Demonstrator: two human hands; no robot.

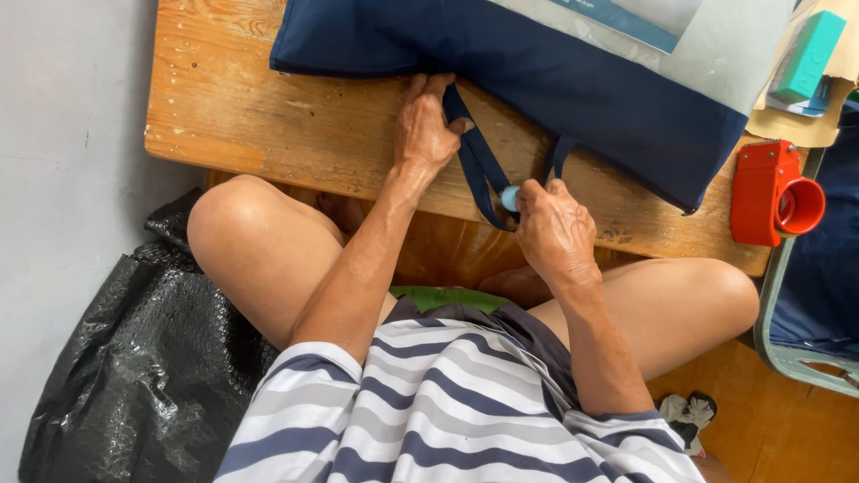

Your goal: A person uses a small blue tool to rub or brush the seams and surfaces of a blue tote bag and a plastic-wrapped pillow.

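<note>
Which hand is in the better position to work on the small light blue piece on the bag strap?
Probably the right hand. Its fingers already pinch the small light blue piece at the loop of the navy strap. The left hand lies farther up, at the edge of the navy bag, steadying the strap.

The navy bag (537, 72) is matt woven cloth with flat webbing straps (479, 165), and a smooth, slightly glossy clear plastic panel (662, 45) covers its upper face. The table (268, 116) is bare, worn wood, scuffed and rough along its edge. The red tape dispenser (774, 192) is glossy hard plastic, and the black sheeting (134, 358) is crinkled, shiny plastic.
</note>
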